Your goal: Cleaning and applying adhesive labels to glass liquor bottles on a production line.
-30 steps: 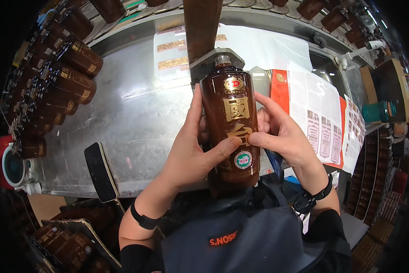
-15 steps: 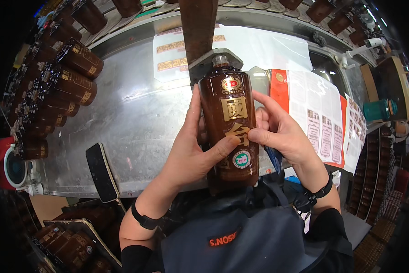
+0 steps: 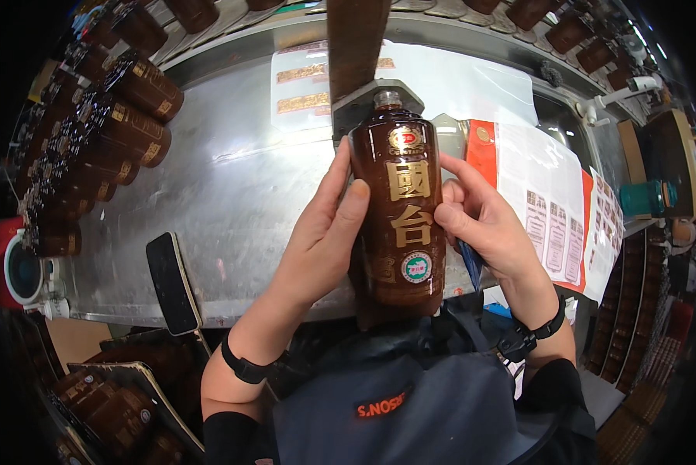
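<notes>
Between my two hands is a dark brown glazed bottle [image 3: 410, 194] with gold characters, a red emblem near its neck and a round green-and-white sticker [image 3: 415, 268] low on its front. My left hand [image 3: 325, 221] is closed against the bottle's left side, its thumb along that edge and the fingertips partly hidden behind. On the other side my right hand [image 3: 484, 217] grips it with thumb and bent fingers. A dark blue pen-like thing [image 3: 470, 265] shows below the right hand, partly covered. The bottle's neck meets a grey metal bracket [image 3: 352, 108] at the foot of a brown post.
Rows of brown bottles [image 3: 142, 85] crowd the metal table's [image 3: 201, 186] left side. A phone [image 3: 172, 283] lies at its near edge. White sticker sheets [image 3: 472, 77] and a red-and-white label sheet [image 3: 546, 178] cover the right. Boxed bottles [image 3: 111, 415] stand lower left.
My left thumb has lifted from the bottle's front, above the sticker, and moved to its left edge. The view has shifted slightly, while the right hand keeps its hold.
</notes>
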`<move>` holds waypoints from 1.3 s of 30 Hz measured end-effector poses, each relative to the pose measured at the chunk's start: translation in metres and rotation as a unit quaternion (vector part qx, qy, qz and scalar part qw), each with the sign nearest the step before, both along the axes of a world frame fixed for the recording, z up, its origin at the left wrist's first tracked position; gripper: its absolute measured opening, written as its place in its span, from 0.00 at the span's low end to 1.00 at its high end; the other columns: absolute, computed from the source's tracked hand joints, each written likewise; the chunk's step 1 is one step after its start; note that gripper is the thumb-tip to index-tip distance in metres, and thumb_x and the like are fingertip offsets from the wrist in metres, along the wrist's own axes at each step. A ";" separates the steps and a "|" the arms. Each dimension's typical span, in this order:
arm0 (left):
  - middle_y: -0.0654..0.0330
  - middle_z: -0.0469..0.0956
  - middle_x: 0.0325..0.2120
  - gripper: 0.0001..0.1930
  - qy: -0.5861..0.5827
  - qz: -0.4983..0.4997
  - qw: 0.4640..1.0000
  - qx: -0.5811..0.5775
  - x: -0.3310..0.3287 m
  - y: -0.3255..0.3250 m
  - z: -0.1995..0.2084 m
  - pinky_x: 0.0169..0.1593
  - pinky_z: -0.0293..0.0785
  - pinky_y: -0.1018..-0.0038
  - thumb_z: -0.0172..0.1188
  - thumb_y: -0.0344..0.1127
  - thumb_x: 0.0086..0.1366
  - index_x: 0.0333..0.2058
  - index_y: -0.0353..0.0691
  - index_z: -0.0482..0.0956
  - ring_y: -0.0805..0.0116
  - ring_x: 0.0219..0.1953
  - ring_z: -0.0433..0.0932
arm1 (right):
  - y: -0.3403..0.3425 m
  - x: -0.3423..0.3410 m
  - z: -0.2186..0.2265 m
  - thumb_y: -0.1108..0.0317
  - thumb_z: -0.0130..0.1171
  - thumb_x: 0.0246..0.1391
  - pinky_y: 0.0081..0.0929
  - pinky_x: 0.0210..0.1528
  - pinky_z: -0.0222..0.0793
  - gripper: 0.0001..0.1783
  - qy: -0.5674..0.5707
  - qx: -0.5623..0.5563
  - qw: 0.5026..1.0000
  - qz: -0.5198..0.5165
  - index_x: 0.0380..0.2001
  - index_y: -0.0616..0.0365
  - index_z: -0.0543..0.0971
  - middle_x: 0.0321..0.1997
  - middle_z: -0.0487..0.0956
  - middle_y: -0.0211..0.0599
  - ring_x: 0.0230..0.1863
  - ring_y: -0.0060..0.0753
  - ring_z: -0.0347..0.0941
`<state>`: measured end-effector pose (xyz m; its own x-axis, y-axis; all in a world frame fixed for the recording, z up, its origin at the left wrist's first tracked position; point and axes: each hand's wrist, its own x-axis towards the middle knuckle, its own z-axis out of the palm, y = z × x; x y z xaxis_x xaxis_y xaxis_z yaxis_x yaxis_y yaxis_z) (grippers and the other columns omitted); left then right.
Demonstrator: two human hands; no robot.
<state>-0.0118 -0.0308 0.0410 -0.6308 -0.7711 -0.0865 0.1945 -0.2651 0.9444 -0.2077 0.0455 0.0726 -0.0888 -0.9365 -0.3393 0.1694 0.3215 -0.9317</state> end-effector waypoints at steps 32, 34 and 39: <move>0.42 0.70 0.52 0.51 0.030 -0.022 0.999 -0.010 -0.003 0.004 -0.003 0.52 0.75 0.72 0.65 0.35 0.61 0.68 0.29 0.33 0.63 0.52 0.75 | 0.002 -0.004 -0.012 0.71 0.72 0.45 0.13 0.41 0.60 0.46 -0.001 -0.021 1.000 -0.002 0.66 0.64 0.59 0.29 0.65 0.19 0.32 0.12 0.62; 0.42 0.71 0.52 0.51 0.035 -0.025 0.999 -0.005 -0.003 0.004 -0.002 0.52 0.75 0.72 0.65 0.35 0.61 0.68 0.29 0.33 0.63 0.52 0.76 | 0.003 -0.005 -0.011 0.71 0.71 0.45 0.13 0.41 0.60 0.46 -0.002 -0.018 1.000 0.002 0.66 0.64 0.59 0.30 0.65 0.19 0.32 0.11 0.62; 0.44 0.72 0.52 0.50 0.016 -0.018 1.000 -0.012 -0.003 0.006 -0.002 0.52 0.74 0.73 0.64 0.33 0.61 0.68 0.30 0.33 0.65 0.52 0.76 | 0.009 -0.008 -0.015 0.70 0.70 0.48 0.12 0.40 0.60 0.44 0.004 -0.015 1.000 0.012 0.66 0.62 0.59 0.30 0.65 0.19 0.32 0.11 0.63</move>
